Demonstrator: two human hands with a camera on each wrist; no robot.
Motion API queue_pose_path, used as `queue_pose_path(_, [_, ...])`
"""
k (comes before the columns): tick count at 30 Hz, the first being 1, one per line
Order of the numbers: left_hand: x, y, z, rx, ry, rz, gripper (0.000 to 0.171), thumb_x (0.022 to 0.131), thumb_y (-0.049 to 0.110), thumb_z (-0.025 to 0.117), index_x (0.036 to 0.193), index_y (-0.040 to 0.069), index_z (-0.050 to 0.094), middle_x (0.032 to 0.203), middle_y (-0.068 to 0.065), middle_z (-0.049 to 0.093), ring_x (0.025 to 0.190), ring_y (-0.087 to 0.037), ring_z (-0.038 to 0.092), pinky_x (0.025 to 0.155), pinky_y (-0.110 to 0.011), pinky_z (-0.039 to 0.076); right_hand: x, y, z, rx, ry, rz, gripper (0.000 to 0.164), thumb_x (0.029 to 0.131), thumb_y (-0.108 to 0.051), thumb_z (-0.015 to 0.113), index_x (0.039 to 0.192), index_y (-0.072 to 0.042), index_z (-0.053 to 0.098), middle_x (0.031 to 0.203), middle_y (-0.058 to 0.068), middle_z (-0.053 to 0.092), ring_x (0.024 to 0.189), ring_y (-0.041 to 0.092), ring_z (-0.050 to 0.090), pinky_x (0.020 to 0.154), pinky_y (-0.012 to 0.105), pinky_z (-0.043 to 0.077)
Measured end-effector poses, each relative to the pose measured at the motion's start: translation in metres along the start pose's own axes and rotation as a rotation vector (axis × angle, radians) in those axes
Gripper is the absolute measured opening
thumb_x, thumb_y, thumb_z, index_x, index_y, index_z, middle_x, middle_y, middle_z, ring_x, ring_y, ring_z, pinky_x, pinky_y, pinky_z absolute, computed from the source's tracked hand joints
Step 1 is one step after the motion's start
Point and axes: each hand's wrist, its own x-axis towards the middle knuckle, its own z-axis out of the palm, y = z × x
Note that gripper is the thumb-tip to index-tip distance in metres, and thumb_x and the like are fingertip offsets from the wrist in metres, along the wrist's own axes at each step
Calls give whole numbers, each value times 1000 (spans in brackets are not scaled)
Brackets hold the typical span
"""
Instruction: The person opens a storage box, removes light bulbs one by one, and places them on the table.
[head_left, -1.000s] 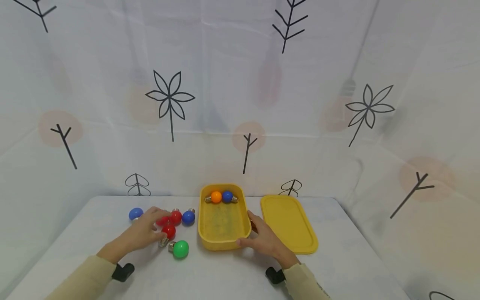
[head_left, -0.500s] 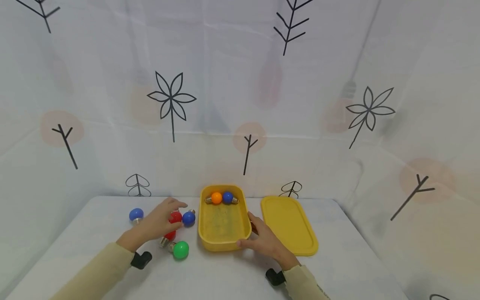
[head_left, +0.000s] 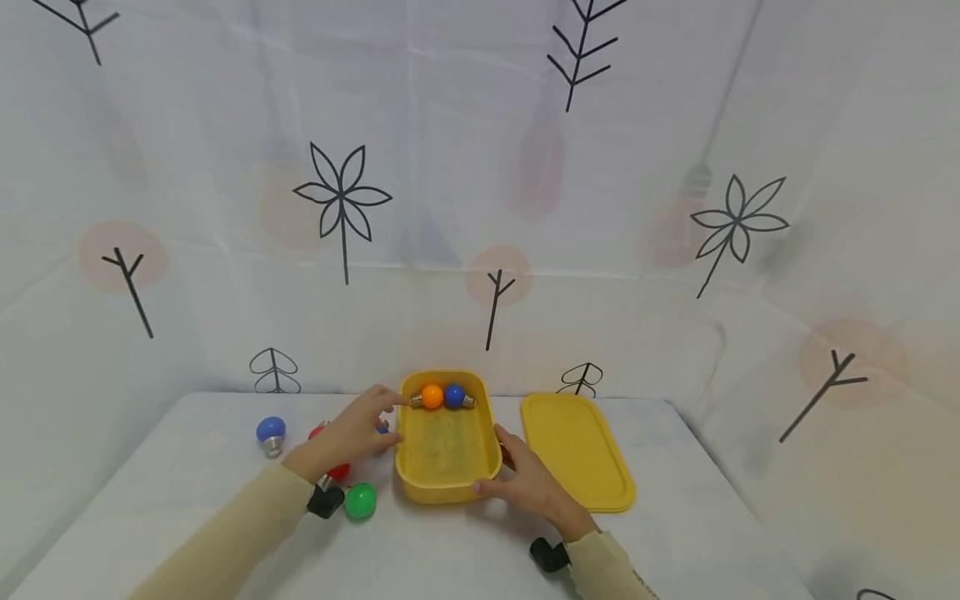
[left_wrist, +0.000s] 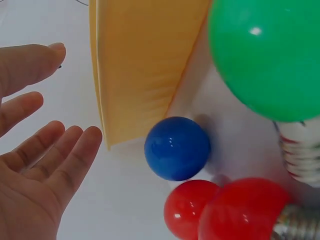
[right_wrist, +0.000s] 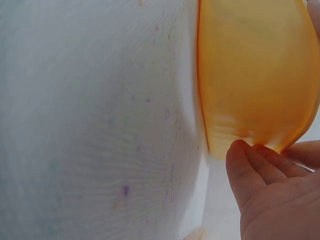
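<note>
My left hand [head_left: 356, 429] is at the left rim of a yellow plastic box [head_left: 447, 454]. In the left wrist view, the fingers of this left hand [left_wrist: 37, 175] are spread and hold nothing. An orange light bulb [head_left: 432, 397] and a blue bulb [head_left: 454, 396] lie inside the box at its far end. My right hand [head_left: 528, 479] holds the near right corner, thumb on the front and fingers along the side; the right wrist view shows these fingers [right_wrist: 250, 162] against the box wall.
Left of the box lie a green bulb [head_left: 361, 502], red bulbs [left_wrist: 245, 207] and a blue bulb [left_wrist: 177, 148], partly hidden by my left arm in the head view. Another blue bulb [head_left: 271, 432] sits farther left. A flat yellow lid [head_left: 577, 450] lies to the right.
My left hand has moved right from above the red bulbs, past the blue bulb, to the box's left rim. The right hand stays at the box, and both bulbs inside stay put.
</note>
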Motion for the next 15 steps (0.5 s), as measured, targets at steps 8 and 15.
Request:
queue_pose_path(8, [23, 7, 5, 8, -33, -29, 50, 84, 20, 74, 130, 13, 56, 114, -1, 49, 98, -23, 58, 84, -35, 53, 0, -1, -1, 5, -4, 22, 105, 75, -50, 76, 153, -11, 17, 154, 10, 27, 134, 29, 39, 108, 49, 33])
queue_pose_path(15, [45, 7, 10, 73, -79, -11, 50, 85, 23, 74, 130, 9, 56, 118, -11, 51, 103, -26, 54, 91, -40, 47, 2, 0, -1, 22, -13, 26, 105, 75, -50, 77, 153, -13, 18, 154, 8, 27, 134, 27, 39, 108, 49, 33])
